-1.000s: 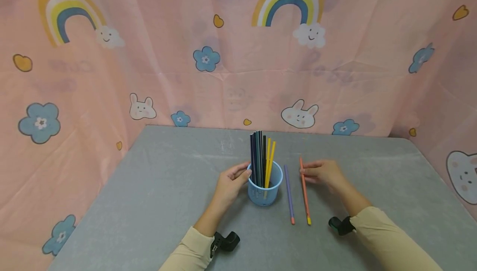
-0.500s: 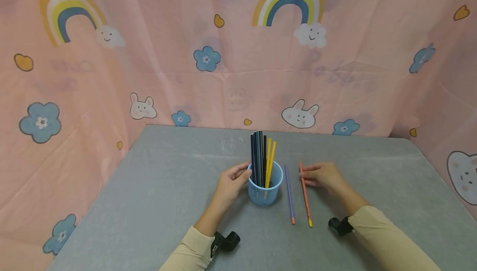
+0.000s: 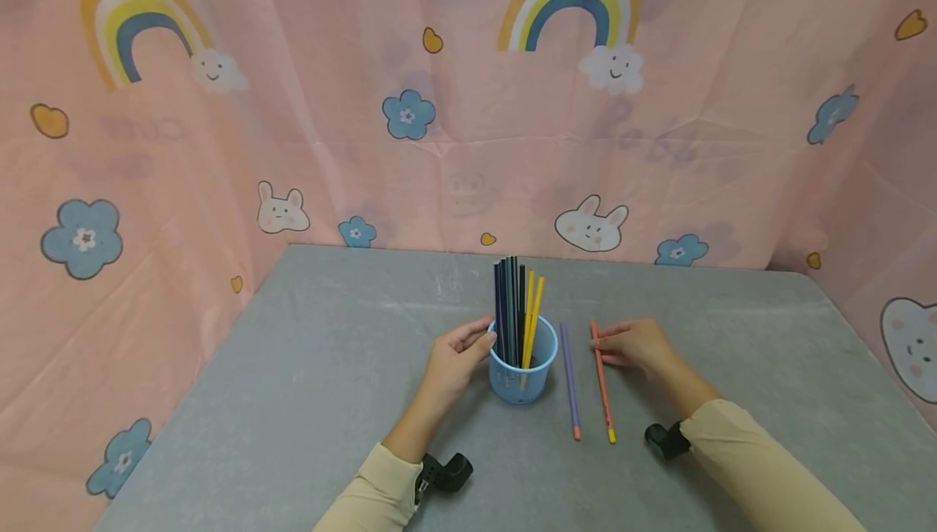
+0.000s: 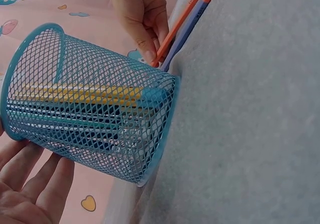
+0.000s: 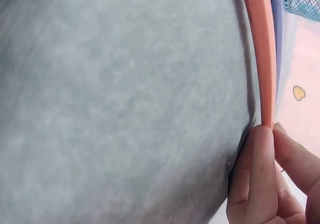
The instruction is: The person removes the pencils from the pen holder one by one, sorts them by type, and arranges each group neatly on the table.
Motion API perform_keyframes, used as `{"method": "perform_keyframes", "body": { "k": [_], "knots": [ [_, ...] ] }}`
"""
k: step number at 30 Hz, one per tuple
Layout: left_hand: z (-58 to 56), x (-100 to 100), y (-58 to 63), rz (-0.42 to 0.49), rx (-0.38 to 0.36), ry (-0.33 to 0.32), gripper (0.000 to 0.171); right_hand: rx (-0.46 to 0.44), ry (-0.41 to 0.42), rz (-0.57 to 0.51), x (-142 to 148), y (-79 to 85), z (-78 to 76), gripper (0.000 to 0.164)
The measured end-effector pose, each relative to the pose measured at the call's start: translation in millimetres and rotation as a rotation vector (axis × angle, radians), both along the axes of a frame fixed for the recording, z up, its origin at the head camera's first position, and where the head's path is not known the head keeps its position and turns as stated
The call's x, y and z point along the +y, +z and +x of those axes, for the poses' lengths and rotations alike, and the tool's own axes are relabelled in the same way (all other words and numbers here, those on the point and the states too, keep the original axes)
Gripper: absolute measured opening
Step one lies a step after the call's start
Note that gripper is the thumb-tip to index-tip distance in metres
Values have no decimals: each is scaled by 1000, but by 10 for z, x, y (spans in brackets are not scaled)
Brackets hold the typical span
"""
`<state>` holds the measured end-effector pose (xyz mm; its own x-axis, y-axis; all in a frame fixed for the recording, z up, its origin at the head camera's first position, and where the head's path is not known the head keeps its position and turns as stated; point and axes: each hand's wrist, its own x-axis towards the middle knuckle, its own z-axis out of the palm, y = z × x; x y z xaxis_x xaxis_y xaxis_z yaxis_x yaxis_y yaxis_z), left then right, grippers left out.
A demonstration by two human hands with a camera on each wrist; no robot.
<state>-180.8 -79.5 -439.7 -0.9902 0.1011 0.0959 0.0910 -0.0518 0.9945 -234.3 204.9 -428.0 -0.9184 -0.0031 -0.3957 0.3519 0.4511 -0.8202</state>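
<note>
The right hand (image 3: 635,346) has its grip clamped on an orange pencil (image 3: 604,394), thumb and fingertips pinching it close to its far end; the yellow-tipped end points back towards the person. The pencil reaches along the worktop (image 3: 351,337) to the left of that hand; whether its pinched end is lifted slightly, I cannot tell. Just beside it, on the cup side and roughly parallel, lies a purple pencil (image 3: 570,385) with a reddish tip, so it sits between the orange one and the blue mesh cup (image 3: 508,385). The cup stands upright, holding a bunch of dark pencils (image 3: 507,304) and two yellow pencils (image 3: 534,312) leaning among them. The left hand (image 3: 454,361) has its grip on the cup's left side, thumb and fingers against wall and rim. Behind the worktop hangs a pink printed cloth (image 3: 476,158).
</note>
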Motion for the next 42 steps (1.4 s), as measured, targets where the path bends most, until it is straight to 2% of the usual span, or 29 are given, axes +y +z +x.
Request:
{"method": "perform_keyframes", "body": {
  "k": [4,17,21,27,32,42],
  "knots": [
    [0,4,-4,-6,5,-2,39,7,-10,59,-38,0,-4,30],
    [-9,12,7,12,-15,-2,37,49,-23,116,-84,-63,-32,25],
    [-13,11,1,4,-27,-5,37,107,-10,117,-53,-44,-9,27],
    [1,7,16,15,-21,-3,37,191,-16,86,-80,96,50,34],
    [-4,12,5,30,-15,1,36,197,13,88,-154,234,97,41],
    [1,13,8,20,-8,-2,37,216,12,-24,-381,448,182,47]
  ]
}}
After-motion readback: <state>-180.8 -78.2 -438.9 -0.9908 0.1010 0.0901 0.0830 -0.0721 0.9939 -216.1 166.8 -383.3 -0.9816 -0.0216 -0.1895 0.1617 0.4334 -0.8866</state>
